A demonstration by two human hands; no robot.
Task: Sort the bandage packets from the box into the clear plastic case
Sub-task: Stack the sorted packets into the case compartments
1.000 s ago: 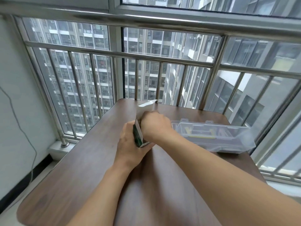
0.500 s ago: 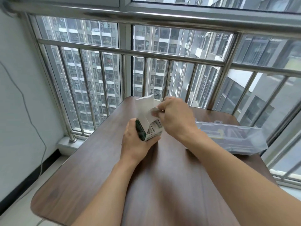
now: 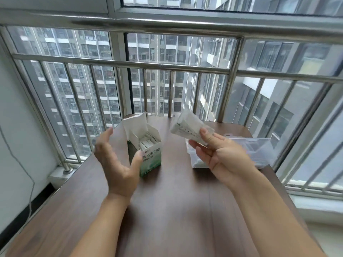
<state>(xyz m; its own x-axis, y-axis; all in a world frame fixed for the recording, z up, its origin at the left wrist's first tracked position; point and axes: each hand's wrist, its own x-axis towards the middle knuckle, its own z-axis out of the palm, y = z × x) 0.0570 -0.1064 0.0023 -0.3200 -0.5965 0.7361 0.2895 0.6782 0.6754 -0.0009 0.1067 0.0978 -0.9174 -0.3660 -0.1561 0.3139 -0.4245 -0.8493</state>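
The box (image 3: 148,153) is standing upright on the bench (image 3: 176,210) with its top flaps gaping, and plenty of white packets are showing inside it. The left hand (image 3: 118,164) is hovering at the box's nine o'clock side, fingers spread and relaxed, gripping nothing; the thumb is sitting right at the front face of the box, though whether it is touching is hard to call. Over at three o'clock from the box, the right hand (image 3: 220,154) is pinching a sheaf of bandage packets (image 3: 187,128) between thumb and fingers, lifted above the near end of the clear plastic case (image 3: 259,151).

By the look of it this is early going: one bunch is out and in the air, the box is looking nearly full, so most of the sorting is waiting.

The raised bunch is smeared by motion, so no counting it. The right hand is covering part of the case, and its clear walls are making the contents murky; something pale is lying at its near corner, but what it is cannot be told.
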